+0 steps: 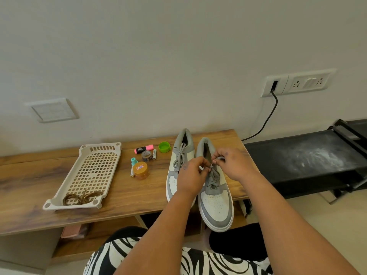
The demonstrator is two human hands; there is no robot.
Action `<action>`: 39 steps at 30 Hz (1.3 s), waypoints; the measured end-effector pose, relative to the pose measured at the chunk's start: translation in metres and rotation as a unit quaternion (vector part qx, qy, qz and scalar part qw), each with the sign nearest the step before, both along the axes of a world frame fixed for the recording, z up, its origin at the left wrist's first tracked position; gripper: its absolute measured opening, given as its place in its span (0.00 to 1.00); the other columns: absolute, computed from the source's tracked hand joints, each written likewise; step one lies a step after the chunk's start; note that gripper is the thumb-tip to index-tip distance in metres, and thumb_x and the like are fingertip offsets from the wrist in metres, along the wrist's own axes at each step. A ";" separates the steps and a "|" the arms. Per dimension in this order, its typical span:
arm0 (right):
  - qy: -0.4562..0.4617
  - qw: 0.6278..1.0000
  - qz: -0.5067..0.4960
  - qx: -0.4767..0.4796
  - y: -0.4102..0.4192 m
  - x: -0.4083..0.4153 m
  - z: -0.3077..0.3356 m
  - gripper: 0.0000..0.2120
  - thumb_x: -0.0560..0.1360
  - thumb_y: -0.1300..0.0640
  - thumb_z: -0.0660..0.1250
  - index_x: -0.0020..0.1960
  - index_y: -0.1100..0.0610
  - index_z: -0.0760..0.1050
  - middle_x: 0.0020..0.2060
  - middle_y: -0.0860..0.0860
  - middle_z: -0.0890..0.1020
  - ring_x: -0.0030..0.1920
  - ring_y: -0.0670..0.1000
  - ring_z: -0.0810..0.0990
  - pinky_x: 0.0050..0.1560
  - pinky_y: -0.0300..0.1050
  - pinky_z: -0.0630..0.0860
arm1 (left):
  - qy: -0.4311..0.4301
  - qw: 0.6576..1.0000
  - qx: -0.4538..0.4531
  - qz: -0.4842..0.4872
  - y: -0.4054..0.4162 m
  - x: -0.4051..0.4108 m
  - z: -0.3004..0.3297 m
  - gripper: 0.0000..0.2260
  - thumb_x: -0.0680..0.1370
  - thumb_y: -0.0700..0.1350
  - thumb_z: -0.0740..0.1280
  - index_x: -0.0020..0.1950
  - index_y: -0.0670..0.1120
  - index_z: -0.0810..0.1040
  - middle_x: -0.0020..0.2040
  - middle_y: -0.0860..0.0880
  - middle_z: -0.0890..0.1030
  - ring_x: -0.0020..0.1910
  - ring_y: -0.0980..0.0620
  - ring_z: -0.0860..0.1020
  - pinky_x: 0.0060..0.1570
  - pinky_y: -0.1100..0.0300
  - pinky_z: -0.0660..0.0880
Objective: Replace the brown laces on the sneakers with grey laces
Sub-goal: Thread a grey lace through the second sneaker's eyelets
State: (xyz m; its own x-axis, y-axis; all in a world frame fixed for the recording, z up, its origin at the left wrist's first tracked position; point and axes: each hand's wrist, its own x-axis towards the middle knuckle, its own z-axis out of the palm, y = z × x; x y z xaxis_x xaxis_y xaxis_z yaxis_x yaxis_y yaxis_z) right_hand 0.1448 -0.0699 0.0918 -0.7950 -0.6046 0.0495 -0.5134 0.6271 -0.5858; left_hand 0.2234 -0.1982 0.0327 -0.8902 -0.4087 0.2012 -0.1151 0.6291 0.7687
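- Two grey-and-white low-top leather sneakers sit side by side at the 3 o'clock end of the wood-grain desk (39, 175), toes toward the person.
- Left sneaker (174, 175): grey flat lace (179, 155) threaded up and tied in a bow. Looks finished.
- Right sneaker (215, 195): grey lace (212, 178) crossed through the eyelets; both hands are at the top of it, near the tongue.
- Left hand (190, 175): fingers curled, thumb and fingertips pinching a lace end at the knot.
- Right hand (231, 162): fingers curled, pinching a small lace loop just beside the left hand's fingertips.
- Brown cord laces (81, 197) are off the shoes, bundled at the 6 o'clock end of the beige perforated plastic tray (95, 169), well apart from the sneakers at 9 o'clock.
- Between tray and sneakers: pink highlighter (143, 148), green plastic cap (164, 146), orange-lidded round jar (140, 170), plus batteries and other small bits.
- Judgement: last step, tying the bow on the right sneaker. Task near done.
- To do it well: keep tension on the base knot while forming loops, or it slackens.
- Match both loops in size and leave tails even, matching the left sneaker's bow.
- Pull loops outward at 3 and 9 o'clock, not upward, to seat the knot flat on the tongue.
- Risk: the toe overhangs the desk edge at 6 o'clock; a hard tug could drag the shoe off.
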 end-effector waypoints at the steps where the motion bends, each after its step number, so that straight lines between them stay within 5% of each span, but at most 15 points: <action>1: -0.005 1.000 0.001 0.003 -0.001 0.000 -0.001 0.04 0.78 0.60 0.66 0.49 0.53 0.79 0.43 0.45 0.78 0.40 0.39 0.71 0.37 0.23 0.66 | 0.003 1.000 0.005 0.001 0.000 0.000 -0.001 0.03 0.76 0.45 0.72 0.48 0.51 0.81 0.45 0.56 0.82 0.35 0.59 0.77 0.37 0.62 0.73; 10: -0.031 0.999 0.012 0.020 0.000 -0.003 -0.004 0.05 0.81 0.56 0.63 0.49 0.53 0.78 0.40 0.44 0.76 0.38 0.38 0.70 0.37 0.19 0.63 | -0.004 1.000 0.003 -0.004 -0.003 0.000 -0.003 0.03 0.76 0.44 0.72 0.48 0.51 0.81 0.42 0.57 0.81 0.33 0.61 0.75 0.37 0.61 0.72; 16: -0.032 0.998 -0.009 -0.050 -0.004 -0.004 -0.016 0.06 0.80 0.60 0.64 0.47 0.53 0.78 0.43 0.47 0.80 0.45 0.48 0.77 0.38 0.35 0.68 | -0.006 1.000 0.010 -0.002 -0.001 0.001 -0.001 0.03 0.76 0.44 0.71 0.48 0.51 0.81 0.41 0.59 0.80 0.33 0.63 0.75 0.36 0.65 0.70; 21: -0.009 0.995 -0.009 -0.096 -0.004 -0.004 -0.014 0.07 0.80 0.61 0.64 0.55 0.52 0.76 0.42 0.43 0.76 0.42 0.39 0.73 0.38 0.30 0.66 | -0.010 1.000 0.012 -0.004 0.000 0.000 0.000 0.04 0.77 0.43 0.71 0.49 0.51 0.81 0.44 0.58 0.82 0.34 0.61 0.75 0.36 0.64 0.70; 28: 0.022 0.998 0.051 -0.016 -0.013 0.001 -0.011 0.12 0.78 0.64 0.62 0.59 0.52 0.70 0.45 0.51 0.79 0.45 0.52 0.80 0.44 0.51 0.78 | -0.001 1.000 0.014 0.000 0.000 0.000 -0.001 0.04 0.76 0.42 0.70 0.48 0.50 0.79 0.46 0.55 0.83 0.37 0.56 0.78 0.41 0.57 0.76; 39: -0.007 0.999 0.006 -0.036 -0.011 -0.001 -0.017 0.09 0.76 0.65 0.66 0.52 0.55 0.81 0.46 0.49 0.81 0.47 0.48 0.79 0.46 0.39 0.75 | 0.000 1.000 0.005 -0.008 -0.001 0.000 -0.005 0.05 0.77 0.41 0.69 0.50 0.49 0.80 0.46 0.54 0.83 0.41 0.53 0.80 0.44 0.48 0.79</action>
